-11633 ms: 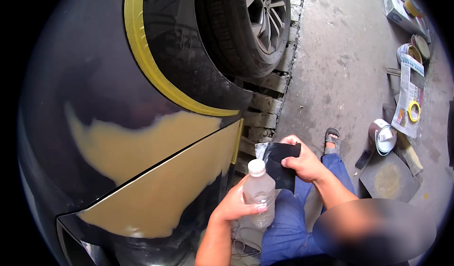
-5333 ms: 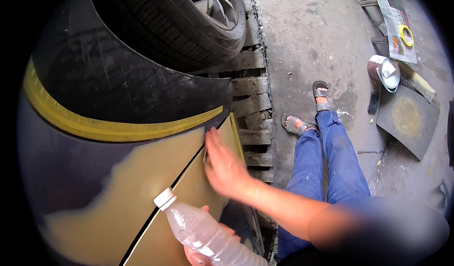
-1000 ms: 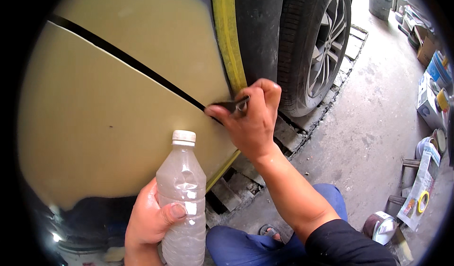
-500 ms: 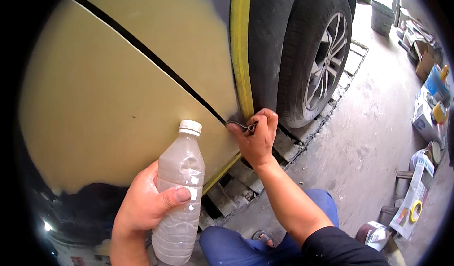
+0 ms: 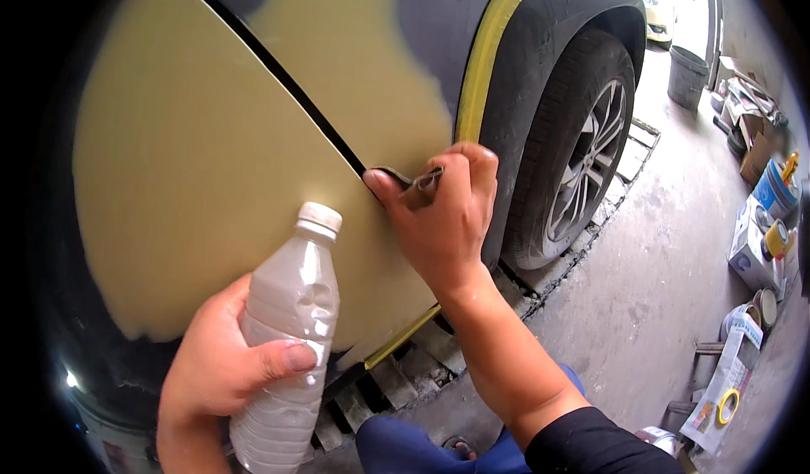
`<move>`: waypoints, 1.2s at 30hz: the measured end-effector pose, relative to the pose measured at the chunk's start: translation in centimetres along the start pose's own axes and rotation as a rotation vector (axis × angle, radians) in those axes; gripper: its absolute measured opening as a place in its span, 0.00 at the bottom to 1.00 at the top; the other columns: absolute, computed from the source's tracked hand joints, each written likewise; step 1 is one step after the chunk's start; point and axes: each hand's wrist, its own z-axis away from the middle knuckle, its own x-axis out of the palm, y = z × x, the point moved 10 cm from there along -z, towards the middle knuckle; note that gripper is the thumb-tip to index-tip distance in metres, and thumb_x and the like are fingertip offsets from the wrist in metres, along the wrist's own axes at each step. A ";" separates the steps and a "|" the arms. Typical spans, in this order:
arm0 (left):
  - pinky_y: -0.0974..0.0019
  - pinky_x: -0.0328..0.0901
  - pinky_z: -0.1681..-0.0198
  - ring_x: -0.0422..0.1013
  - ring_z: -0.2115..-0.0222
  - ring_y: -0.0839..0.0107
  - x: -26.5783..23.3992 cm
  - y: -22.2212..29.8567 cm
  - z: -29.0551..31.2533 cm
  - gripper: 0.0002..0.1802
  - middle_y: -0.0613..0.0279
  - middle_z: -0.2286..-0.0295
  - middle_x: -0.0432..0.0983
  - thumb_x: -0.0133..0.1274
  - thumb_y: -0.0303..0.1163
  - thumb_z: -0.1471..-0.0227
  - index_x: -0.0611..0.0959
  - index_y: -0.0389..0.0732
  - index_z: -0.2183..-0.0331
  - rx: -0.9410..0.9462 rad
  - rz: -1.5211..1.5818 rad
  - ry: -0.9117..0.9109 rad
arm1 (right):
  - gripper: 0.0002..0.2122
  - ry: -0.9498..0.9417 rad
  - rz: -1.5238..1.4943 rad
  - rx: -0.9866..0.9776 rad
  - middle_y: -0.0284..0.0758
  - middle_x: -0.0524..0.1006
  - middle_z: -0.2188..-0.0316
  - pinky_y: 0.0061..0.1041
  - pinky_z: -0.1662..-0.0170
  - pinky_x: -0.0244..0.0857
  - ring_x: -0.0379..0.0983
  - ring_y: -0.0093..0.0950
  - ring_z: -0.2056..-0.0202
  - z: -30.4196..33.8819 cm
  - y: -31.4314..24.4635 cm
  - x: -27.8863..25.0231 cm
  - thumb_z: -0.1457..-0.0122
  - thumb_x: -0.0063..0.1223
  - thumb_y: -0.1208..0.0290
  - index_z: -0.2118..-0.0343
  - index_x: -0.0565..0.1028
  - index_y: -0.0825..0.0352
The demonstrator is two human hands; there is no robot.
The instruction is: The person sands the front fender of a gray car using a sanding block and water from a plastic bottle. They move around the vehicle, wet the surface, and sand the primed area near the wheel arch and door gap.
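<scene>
Dark sheet (image 5: 421,191) moved up seam (image 5: 291,82), pinched in right fingers (image 5: 456,170).

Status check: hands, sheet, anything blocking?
Left hand gripping capped bottle. Right hand pinching folded dark sheet at panel gap. Bottle overlaps tan patch in view, not the gap.

1. We face tan-patched car bodywork (image 5: 194,179) with a dark diagonal seam (image 5: 234,22).
2. Our right hand (image 5: 445,225) pinches a dark, curled sheet (image 5: 420,190) at it.
3. Our left hand (image 5: 215,352) holds a tilted, cloudy, white-capped bottle (image 5: 291,314).
</scene>
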 end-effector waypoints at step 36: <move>0.68 0.67 0.59 0.72 0.66 0.72 -6.9 11.3 3.0 0.39 0.59 0.68 0.76 0.70 0.48 0.69 0.76 0.32 0.58 0.239 -0.242 0.138 | 0.17 -0.114 -0.130 -0.106 0.40 0.70 0.72 0.36 0.68 0.60 0.66 0.40 0.71 -4.7 -3.7 1.9 0.53 0.67 0.65 0.71 0.67 0.67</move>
